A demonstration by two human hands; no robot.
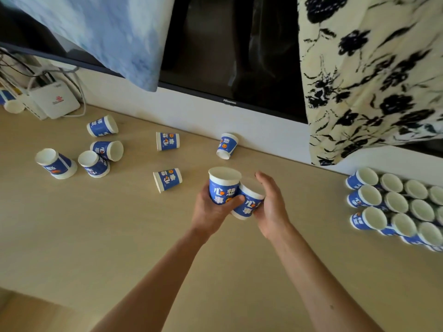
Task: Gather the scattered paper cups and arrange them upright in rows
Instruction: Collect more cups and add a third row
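My left hand [211, 212] grips an upright blue-and-white paper cup [224, 185] above the wooden table [119, 236]. My right hand [271, 207] holds a second cup [249, 200], tilted and touching the first. Several cups lie scattered at the left: one on its side [167, 179], another [167, 141] behind it, one leaning at the wall [227, 145], and a group [96, 161] farther left. At the right edge, several upright cups stand in rows [395, 204].
A television [230, 56] stands behind the table, with a blue cloth [115, 37] and a floral cloth [371, 80] hanging over it. A white router [54, 101] with cables sits at the back left, next to a lone cup [12, 104].
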